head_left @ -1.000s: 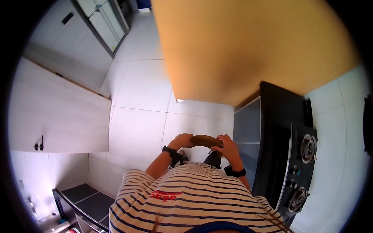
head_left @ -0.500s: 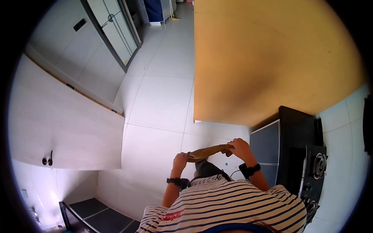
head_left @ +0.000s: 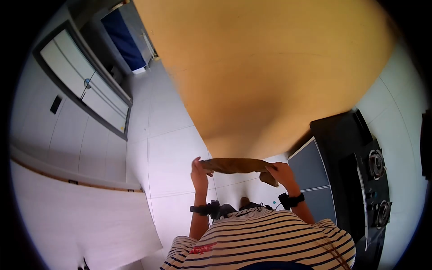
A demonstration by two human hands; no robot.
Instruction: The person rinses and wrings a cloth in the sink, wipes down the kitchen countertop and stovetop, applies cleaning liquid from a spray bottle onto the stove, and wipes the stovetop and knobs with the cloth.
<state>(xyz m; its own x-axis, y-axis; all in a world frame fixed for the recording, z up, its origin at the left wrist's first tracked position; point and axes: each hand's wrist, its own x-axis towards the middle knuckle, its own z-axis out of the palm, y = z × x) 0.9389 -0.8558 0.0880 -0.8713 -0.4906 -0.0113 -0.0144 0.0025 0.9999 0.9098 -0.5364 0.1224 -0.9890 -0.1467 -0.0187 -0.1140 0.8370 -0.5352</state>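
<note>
A brown cloth (head_left: 236,165) is stretched sideways between my two hands, in front of my striped shirt. My left hand (head_left: 199,174) grips its left end with the fingers around the edge. At the other end my right hand (head_left: 282,174) pinches the cloth, and a loose flap of it hangs down beside that hand. Both wrists wear black bands.
A large yellow-orange panel (head_left: 252,81) stands just ahead. On the right is a black counter with a two-burner gas stove (head_left: 375,193). A pale cabinet (head_left: 81,216) is at the left, a framed glass door (head_left: 85,83) beyond it, over a white tiled floor (head_left: 168,166).
The cloth is pulled out wider and straighter between my hands, with its right end now drooping. My hands are farther apart than at first. The view has turned, and the panel looks nearer.
</note>
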